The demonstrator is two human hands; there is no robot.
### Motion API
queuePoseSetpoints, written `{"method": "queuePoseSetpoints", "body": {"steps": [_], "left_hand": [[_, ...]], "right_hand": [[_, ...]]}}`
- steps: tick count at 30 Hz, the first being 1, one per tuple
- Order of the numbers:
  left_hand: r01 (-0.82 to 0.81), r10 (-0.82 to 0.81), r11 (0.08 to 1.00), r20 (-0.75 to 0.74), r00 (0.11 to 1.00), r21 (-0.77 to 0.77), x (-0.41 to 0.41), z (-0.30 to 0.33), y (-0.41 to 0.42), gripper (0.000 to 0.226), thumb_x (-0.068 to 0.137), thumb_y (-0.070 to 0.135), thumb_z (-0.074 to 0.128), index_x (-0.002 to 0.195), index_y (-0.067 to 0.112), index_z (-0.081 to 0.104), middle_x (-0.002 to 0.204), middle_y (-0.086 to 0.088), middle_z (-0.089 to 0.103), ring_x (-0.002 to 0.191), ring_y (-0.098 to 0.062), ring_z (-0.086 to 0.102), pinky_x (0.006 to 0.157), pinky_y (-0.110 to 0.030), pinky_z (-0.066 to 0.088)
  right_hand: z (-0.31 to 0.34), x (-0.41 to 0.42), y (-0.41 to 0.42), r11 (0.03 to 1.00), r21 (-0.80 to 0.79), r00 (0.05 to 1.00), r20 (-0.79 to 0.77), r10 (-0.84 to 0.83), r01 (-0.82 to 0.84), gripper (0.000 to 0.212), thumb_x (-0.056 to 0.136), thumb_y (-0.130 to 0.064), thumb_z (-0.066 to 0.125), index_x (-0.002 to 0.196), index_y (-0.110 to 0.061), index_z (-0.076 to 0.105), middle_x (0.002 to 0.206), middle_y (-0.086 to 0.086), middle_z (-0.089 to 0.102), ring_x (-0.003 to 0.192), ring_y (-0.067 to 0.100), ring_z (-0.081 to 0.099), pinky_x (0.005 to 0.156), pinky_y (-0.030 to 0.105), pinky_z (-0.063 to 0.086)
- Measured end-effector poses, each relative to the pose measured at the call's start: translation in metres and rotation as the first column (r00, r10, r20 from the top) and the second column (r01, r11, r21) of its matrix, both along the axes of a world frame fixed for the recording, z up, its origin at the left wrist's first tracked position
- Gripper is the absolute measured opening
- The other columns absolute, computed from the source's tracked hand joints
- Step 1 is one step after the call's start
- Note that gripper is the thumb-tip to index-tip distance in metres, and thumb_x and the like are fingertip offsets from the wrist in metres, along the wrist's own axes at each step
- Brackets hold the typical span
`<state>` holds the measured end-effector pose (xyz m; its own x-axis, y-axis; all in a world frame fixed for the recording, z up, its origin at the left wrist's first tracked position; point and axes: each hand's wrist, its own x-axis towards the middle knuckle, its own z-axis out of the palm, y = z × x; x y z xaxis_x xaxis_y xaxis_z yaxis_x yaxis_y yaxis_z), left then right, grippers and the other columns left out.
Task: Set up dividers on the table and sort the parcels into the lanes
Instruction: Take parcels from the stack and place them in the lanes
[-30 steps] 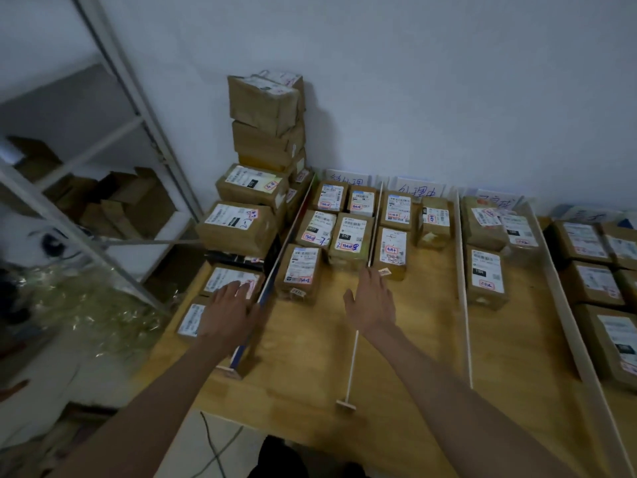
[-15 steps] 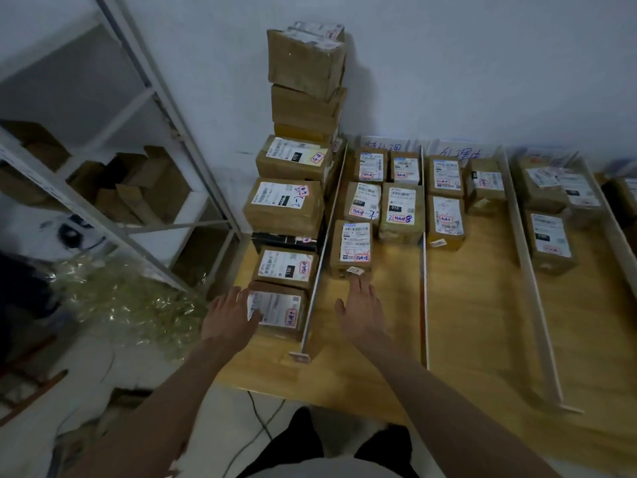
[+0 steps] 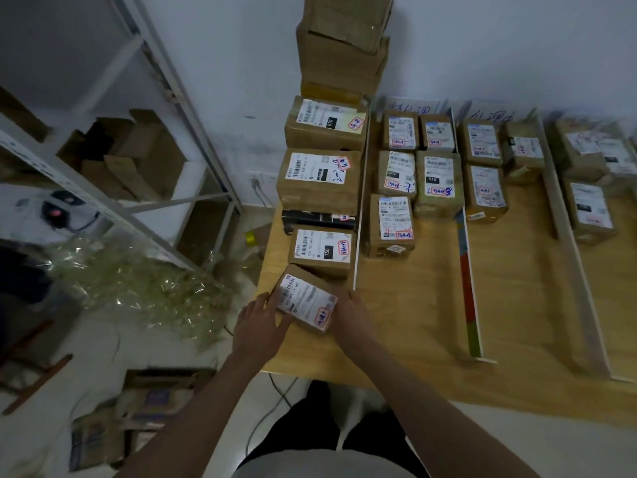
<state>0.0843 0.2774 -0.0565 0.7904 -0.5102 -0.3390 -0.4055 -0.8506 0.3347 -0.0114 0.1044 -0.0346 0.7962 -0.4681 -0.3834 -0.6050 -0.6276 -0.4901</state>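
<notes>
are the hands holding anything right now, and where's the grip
Yes: both hands hold one small parcel at the table's near left corner. The left hand grips its left end, the right hand its right end.

My left hand point(image 3: 256, 327) now grips the left end of the nearest parcel point(image 3: 305, 301), where half a second ago it only lay beside it. My right hand point(image 3: 351, 319) has crossed over from the lane right of the first divider point(image 3: 360, 215) and holds the parcel's right end. The parcel now sits turned at an angle near the table point(image 3: 396, 326) edge, no longer square with the box behind it.
</notes>
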Motion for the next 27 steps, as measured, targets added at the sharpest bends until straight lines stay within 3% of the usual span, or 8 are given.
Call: {"method": "queuePoseSetpoints", "body": {"steps": [3,6,9,12,16,20,25,27], "left_hand": [[-0.128,0.122,0.988,-0.070,0.990,-0.086,0.009,0.003,0.008,0.067,0.097,0.049,0.051,0.155,0.030,0.024,0.156,-0.009,0.031,0.134,-0.035,0.044,0.105,-0.051,0.043],[-0.352,0.318,0.922,-0.204,0.926,-0.159,0.012,0.004,0.016,0.084,0.092,0.046,0.062,0.157,0.024,0.014,0.160,-0.012,0.022,0.136,-0.038,0.041,0.102,-0.052,0.044],[-0.517,0.443,0.844,-0.359,0.822,-0.142,0.013,0.001,0.022,0.086,0.087,0.046,0.070,0.153,0.012,0.026,0.149,-0.018,0.043,0.127,-0.038,0.052,0.102,-0.047,0.045],[-0.519,0.420,0.844,-0.436,0.796,-0.134,0.011,-0.001,0.026,0.055,0.088,0.045,0.069,0.127,0.007,0.057,0.122,-0.014,0.067,0.109,-0.031,0.064,0.095,-0.045,0.050],[-0.477,0.398,0.874,-0.424,0.813,-0.095,0.012,0.004,0.027,0.051,0.091,0.045,0.066,0.123,0.006,0.057,0.120,-0.012,0.066,0.111,-0.032,0.062,0.094,-0.040,0.048],[-0.447,0.342,0.885,-0.469,0.814,-0.133,0.019,0.012,0.029,0.042,0.091,0.043,0.067,0.119,0.011,0.066,0.116,-0.011,0.070,0.106,-0.029,0.066,0.096,-0.046,0.050],[-0.435,0.339,0.892,-0.457,0.822,-0.122,0.027,0.029,0.033,0.048,0.087,0.046,0.071,0.117,0.009,0.067,0.113,-0.010,0.071,0.101,-0.026,0.068,0.092,-0.043,0.053],[-0.420,0.326,0.897,-0.434,0.840,-0.139,0.030,0.041,0.032,0.047,0.085,0.046,0.073,0.115,0.011,0.068,0.112,-0.007,0.072,0.090,-0.018,0.069,0.078,-0.033,0.055]], "right_hand": [[-0.003,0.006,0.018,1.000,0.019,0.998,-0.057,0.011,-0.010,0.030,0.100,-0.016,0.047,0.130,-0.012,0.050,0.131,0.011,0.052,0.117,0.027,0.054,0.095,0.040,0.049],[-0.004,0.013,0.038,1.000,0.024,0.998,-0.060,-0.007,0.008,0.037,0.098,-0.025,0.056,0.130,-0.007,0.048,0.137,0.011,0.041,0.124,0.029,0.046,0.100,0.041,0.045],[-0.008,0.018,0.052,0.998,0.063,0.997,-0.073,-0.002,0.006,0.037,0.095,-0.019,0.060,0.127,-0.007,0.045,0.133,0.014,0.046,0.119,0.032,0.050,0.095,0.042,0.047],[-0.012,0.019,0.063,0.979,0.186,0.994,-0.083,-0.064,0.079,0.040,0.091,-0.016,0.063,0.125,-0.012,0.042,0.119,0.013,0.062,0.108,0.032,0.061,0.085,0.043,0.052],[-0.013,0.021,0.069,0.969,0.214,0.991,-0.087,-0.105,0.121,0.045,0.091,-0.015,0.063,0.131,-0.015,0.041,0.120,0.010,0.063,0.109,0.031,0.063,0.086,0.044,0.054],[-0.010,0.023,0.064,0.963,0.254,0.995,-0.056,-0.084,0.096,0.048,0.089,-0.012,0.067,0.131,-0.013,0.043,0.119,0.010,0.063,0.108,0.028,0.063,0.088,0.044,0.056],[0.002,0.025,0.052,0.967,0.248,0.997,0.025,-0.069,0.060,0.031,0.092,-0.019,0.064,0.120,-0.013,0.054,0.105,0.006,0.067,0.097,0.024,0.065,0.080,0.037,0.056],[0.012,0.028,0.045,0.977,0.210,0.995,0.082,-0.063,0.045,0.018,0.094,-0.019,0.061,0.111,-0.014,0.060,0.102,0.003,0.068,0.092,0.019,0.065,0.078,0.034,0.056]]}}
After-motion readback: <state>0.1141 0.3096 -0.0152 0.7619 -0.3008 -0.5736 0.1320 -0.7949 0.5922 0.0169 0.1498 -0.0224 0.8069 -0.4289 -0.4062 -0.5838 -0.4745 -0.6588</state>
